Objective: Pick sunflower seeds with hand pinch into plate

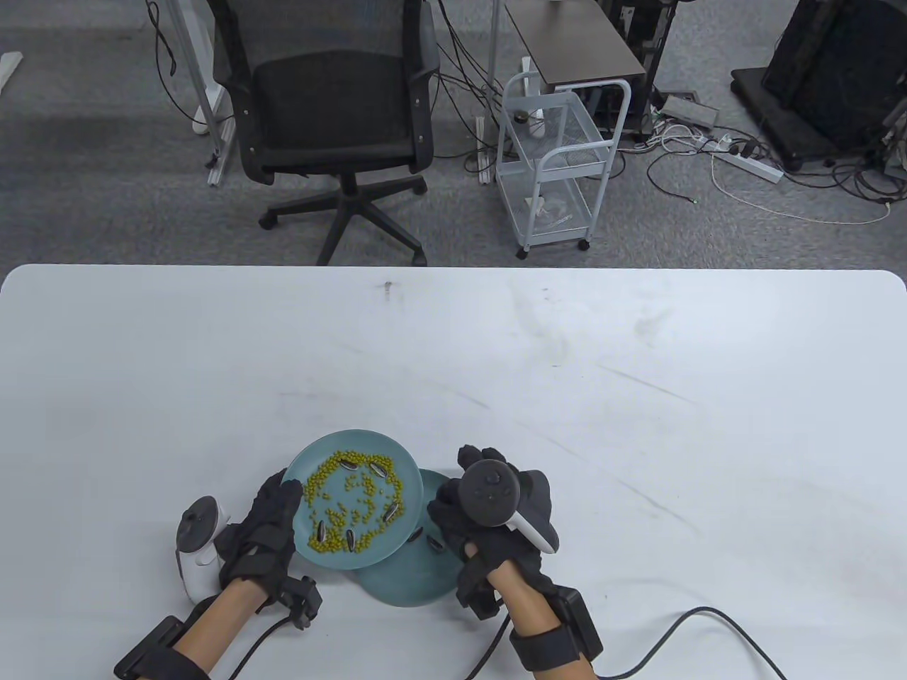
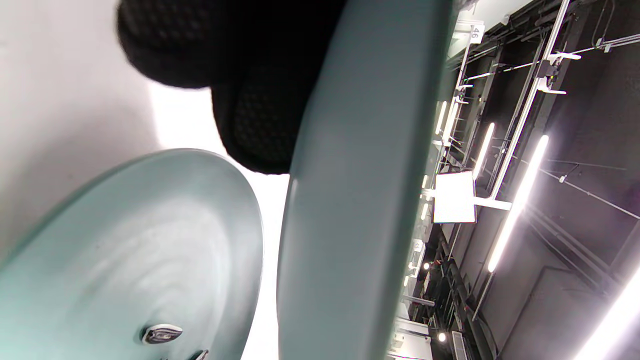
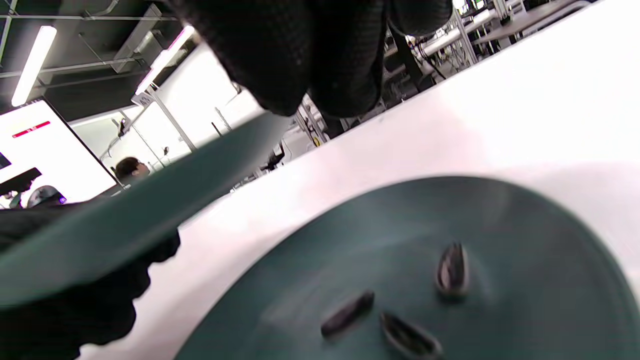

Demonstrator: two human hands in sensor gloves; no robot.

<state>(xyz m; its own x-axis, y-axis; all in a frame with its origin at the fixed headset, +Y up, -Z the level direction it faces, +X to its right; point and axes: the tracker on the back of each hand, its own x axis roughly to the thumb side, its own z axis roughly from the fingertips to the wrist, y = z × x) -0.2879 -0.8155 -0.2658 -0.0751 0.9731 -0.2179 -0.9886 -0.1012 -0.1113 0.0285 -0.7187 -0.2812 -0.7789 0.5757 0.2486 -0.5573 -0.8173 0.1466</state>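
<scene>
My left hand (image 1: 273, 517) grips the left rim of a teal plate (image 1: 399, 460) and holds it tilted above the table. This plate carries many green beans (image 1: 333, 506) and several striped sunflower seeds (image 1: 380, 467). A second teal plate (image 1: 418, 577) lies on the table, partly under the first. It holds sunflower seeds (image 3: 452, 272), three of them in the right wrist view. My right hand (image 1: 453, 513) hovers over the lower plate, beside the raised plate's right rim. Its fingertips (image 3: 310, 60) are bunched together, and I cannot see a seed between them. In the left wrist view the raised plate's underside (image 2: 360, 200) fills the middle.
The white table (image 1: 567, 368) stretches away beyond and to the right of the plates. Cables (image 1: 708, 623) run from my right wrist along the front edge. An office chair (image 1: 333, 120) and a white wire cart (image 1: 560, 163) stand on the floor behind the table.
</scene>
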